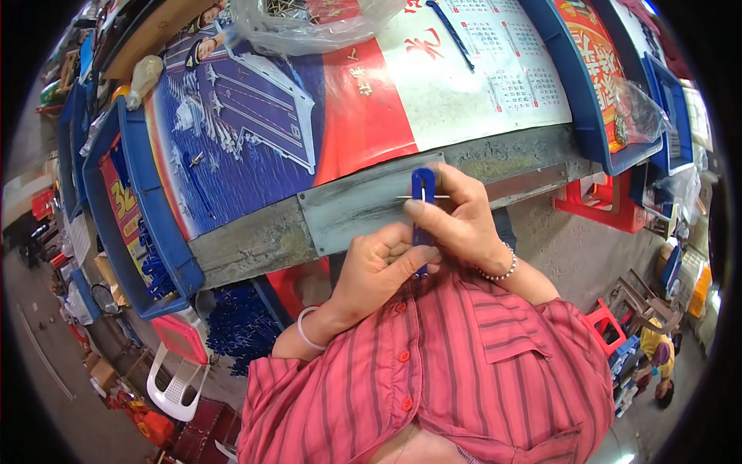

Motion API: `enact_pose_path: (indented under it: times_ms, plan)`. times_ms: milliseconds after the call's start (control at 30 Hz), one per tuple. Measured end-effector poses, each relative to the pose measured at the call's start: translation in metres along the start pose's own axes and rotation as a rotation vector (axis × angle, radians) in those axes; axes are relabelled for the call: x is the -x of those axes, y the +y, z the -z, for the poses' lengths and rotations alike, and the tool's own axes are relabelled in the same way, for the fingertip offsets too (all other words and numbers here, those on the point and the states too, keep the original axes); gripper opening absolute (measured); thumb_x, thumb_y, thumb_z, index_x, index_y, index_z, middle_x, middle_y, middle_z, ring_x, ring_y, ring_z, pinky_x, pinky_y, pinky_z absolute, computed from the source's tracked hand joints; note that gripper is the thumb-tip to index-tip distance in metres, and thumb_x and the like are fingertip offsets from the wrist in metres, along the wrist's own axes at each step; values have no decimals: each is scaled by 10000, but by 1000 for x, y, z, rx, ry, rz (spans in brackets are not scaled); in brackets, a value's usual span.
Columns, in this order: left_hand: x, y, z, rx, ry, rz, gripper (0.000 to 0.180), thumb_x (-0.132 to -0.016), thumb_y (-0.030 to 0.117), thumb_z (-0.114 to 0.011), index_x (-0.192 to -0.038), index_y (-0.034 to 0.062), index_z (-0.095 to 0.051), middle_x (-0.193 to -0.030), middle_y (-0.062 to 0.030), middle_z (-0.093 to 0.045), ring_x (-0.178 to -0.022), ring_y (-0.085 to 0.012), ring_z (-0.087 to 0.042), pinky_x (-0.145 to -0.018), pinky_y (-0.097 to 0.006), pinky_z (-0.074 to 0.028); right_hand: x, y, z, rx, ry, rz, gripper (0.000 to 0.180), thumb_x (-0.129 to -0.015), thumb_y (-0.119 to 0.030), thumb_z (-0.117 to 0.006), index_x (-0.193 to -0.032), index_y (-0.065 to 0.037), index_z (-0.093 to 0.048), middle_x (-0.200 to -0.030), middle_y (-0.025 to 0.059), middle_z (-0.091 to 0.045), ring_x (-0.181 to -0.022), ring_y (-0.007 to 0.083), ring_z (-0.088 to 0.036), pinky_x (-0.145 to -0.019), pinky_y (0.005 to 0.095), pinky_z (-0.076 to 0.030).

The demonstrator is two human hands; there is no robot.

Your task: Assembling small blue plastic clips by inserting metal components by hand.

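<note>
Both my hands meet over the table's front edge, close to my red striped shirt. My left hand point(379, 267) grips the lower end of a narrow blue plastic piece point(422, 185) that stands upright. My right hand point(456, 216) pinches the same piece higher up, and a thin metal pin point(403, 198) sticks out sideways through its slotted top. A white band circles my left wrist and a bead bracelet my right.
A grey metal plate point(348, 209) lies on the table edge under the hands. Printed posters point(309, 108) cover the table, with blue bins point(139, 224) on the left holding blue parts, blue bins point(587, 100) on the right, and a clear plastic bag point(309, 23) at the back. Red stools point(603, 205) stand at the right.
</note>
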State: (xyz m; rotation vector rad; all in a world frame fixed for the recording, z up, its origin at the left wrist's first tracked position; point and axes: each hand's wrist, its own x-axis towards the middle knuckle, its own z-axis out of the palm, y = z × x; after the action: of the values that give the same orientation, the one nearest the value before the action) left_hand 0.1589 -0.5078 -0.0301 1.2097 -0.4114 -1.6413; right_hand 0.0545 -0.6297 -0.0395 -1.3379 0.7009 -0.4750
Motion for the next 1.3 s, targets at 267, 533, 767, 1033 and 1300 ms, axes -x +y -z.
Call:
enact_pose_path:
  times_ms: [267, 533, 767, 1033, 1300]
  plan:
    - [0, -1, -1, -28, 35, 24, 160, -903, 116, -597, -945, -38, -584, -843, -66, -669, -777, -90, -630, -673, -210, -496, 1, 4, 7, 65, -42, 48, 236, -909, -241, -570, -809, -28, -549, -675, -49, -465, -622, 38, -408, -535, 213, -368]
    - [-2, 2, -1, 29, 9, 28, 150, -905, 115, -591, -935, -31, -581, -825, -74, -664, -760, -94, -628, -661, -210, -492, 1, 5, 17, 21, -162, -91, 171, -901, -180, -547, -907, -10, -567, -777, -18, -518, -713, 46, -475, -618, 212, -423]
    - [-5, 2, 1, -25, 6, -11, 143, -906, 113, -589, -912, -29, -575, -845, -73, -662, -766, -94, -624, -664, -217, -488, 1, 0, 10, 67, -84, 34, 171, -882, -160, -571, -943, -1, -557, -841, 3, -539, -755, 53, -487, -647, 214, -431]
    - [-5, 2, -1, 7, 11, -1, 140, -910, 105, -581, -920, -35, -576, -838, -69, -659, -761, -93, -619, -671, -218, -488, 3, 2, 6, -162, -41, -64, 169, -870, -148, -603, -965, -17, -555, -859, 3, -548, -764, 50, -496, -680, 216, -437]
    - [-5, 1, 0, -36, 17, -22, 139, -907, 99, -585, -922, -39, -581, -840, -73, -663, -758, -88, -613, -672, -219, -486, 5, 8, -11, -6, 150, 100, 146, -902, -147, -562, -818, -27, -564, -657, -43, -498, -602, 35, -444, -510, 214, -357]
